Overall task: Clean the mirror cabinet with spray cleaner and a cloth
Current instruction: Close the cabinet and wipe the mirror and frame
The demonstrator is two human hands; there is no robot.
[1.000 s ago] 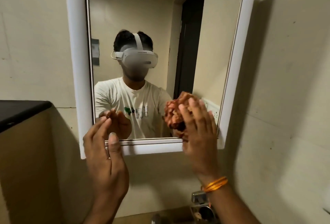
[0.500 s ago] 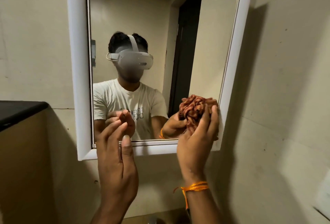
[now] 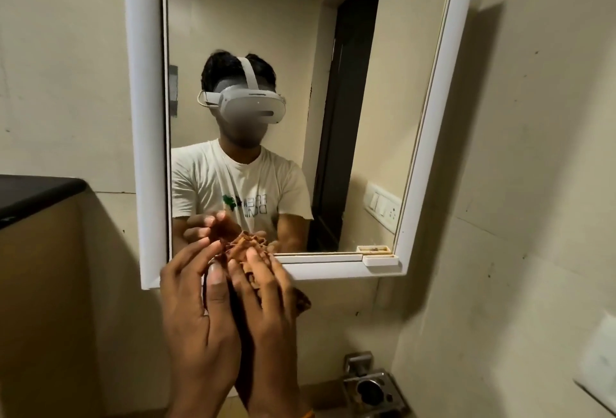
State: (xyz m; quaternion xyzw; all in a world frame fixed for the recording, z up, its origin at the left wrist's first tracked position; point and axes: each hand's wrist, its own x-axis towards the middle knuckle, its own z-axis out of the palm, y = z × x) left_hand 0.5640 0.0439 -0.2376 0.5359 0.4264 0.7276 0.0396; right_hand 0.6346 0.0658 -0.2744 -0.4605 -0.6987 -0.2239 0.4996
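Cloth (image 3: 248,246) — mostly hidden between both hands

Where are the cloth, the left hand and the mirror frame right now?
cloth (image 3: 248,246), head view, on the bunched folds showing above the fingers.
left hand (image 3: 196,314), head view, on the back of the hand.
mirror frame (image 3: 143,117), head view, on the white left upright.

Beige tiled walls (image 3: 533,117), a dark counter top (image 3: 30,194) at left, perhaps a metal holder (image 3: 370,387) below
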